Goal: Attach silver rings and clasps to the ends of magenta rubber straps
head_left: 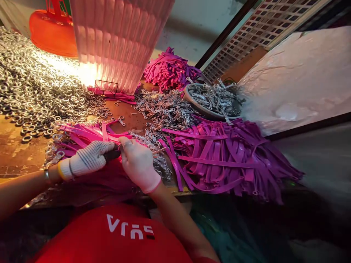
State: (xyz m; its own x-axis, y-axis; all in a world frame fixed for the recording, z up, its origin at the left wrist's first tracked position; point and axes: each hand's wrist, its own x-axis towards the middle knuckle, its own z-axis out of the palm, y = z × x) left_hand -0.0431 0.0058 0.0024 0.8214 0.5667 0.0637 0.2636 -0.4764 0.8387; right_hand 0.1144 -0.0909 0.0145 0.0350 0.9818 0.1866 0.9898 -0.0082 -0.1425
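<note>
My left hand [89, 159], in a white knit glove with dark dots, is closed around a small dark object [112, 154]; its kind is hard to make out. Right against it, my right hand [138, 162], in a plain white glove, pinches the end of a pink strap [111, 136] with thumb and forefinger. The fingers hide what lies between the two hands. Under and behind the left hand is a bunch of pink straps [76, 132], some with metal snap hooks [59, 156] on their ends.
Metal rings [41, 87] are heaped at left beneath an orange lamp [52, 33]. A translucent corrugated panel [117, 40] stands beside it. Snap hooks [167, 107] lie mid-table and fill a grey bowl [189, 98]. Purple straps are piled at right [225, 157] and at the back [171, 69].
</note>
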